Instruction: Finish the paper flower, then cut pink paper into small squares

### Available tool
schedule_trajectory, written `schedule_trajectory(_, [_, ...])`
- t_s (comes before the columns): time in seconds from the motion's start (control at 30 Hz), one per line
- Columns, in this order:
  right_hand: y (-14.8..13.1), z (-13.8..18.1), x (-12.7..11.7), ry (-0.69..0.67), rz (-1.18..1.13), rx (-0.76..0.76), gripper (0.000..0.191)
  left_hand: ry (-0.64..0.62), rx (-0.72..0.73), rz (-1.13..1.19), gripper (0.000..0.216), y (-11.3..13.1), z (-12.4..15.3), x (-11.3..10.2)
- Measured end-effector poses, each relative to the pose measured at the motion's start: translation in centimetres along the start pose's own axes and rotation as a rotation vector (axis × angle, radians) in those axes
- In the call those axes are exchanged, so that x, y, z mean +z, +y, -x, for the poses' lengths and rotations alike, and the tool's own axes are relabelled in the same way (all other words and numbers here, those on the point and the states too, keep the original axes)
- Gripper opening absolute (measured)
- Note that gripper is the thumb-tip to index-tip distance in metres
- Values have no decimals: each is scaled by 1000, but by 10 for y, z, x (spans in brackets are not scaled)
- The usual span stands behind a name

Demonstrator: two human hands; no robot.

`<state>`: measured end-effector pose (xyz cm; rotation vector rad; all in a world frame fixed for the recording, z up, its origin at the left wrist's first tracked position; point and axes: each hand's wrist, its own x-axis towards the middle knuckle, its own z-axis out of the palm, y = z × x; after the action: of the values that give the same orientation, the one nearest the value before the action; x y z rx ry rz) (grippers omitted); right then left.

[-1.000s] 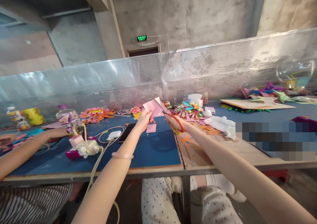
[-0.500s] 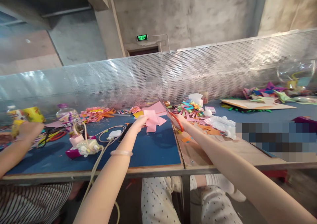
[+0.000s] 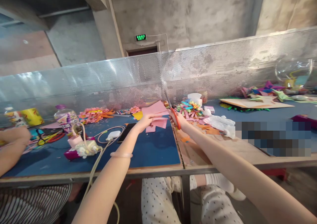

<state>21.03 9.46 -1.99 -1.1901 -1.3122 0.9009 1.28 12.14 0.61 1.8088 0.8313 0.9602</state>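
In the head view my left hand (image 3: 146, 121) is closed on a piece of pink paper (image 3: 159, 123), which looks folded or cut into flaps. My right hand (image 3: 180, 121) grips the orange-handled scissors (image 3: 176, 117), their blades tilted up and away from me. The blades stand to the right of the paper and apart from it. Behind my left hand lies a larger pink sheet (image 3: 155, 108), with a yellow piece of paper (image 3: 138, 115) at its left. A black phone-like object (image 3: 125, 133) sits partly hidden by my left forearm.
A power strip with plugs (image 3: 85, 147) and white cables stands left of my arm, beside a purple-capped bottle (image 3: 65, 115). Fringed paper piles (image 3: 96, 114) lie at the back. Another person's arm (image 3: 15, 148) rests at far left. A perforated metal screen (image 3: 111, 82) borders the table.
The pink paper in my left hand has turned and folded over. The scissors have swung more upright, away from the paper. The other person's hand has drawn back to the left.
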Motion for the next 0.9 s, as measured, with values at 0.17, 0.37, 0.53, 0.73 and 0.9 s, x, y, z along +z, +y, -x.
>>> schedule_trajectory(0.17, [-3,11,-3,-172,-4,-93,37,-68,73,-141,41,-1,-2,5])
schedule_trajectory(0.37, [-7,16,-2,-277,76,-174,35,-42,76,-121,36,-2,-2,7])
schedule_trajectory(0.53, [2,9,4,-188,93,-190,32,-29,3,103,31,3,0,11])
schedule_trajectory(0.73, [7,6,6,-92,116,-177,35,-43,-56,181,41,6,0,13])
schedule_trajectory(0.9, [8,6,6,-102,77,-192,31,-44,-21,93,48,3,-1,16])
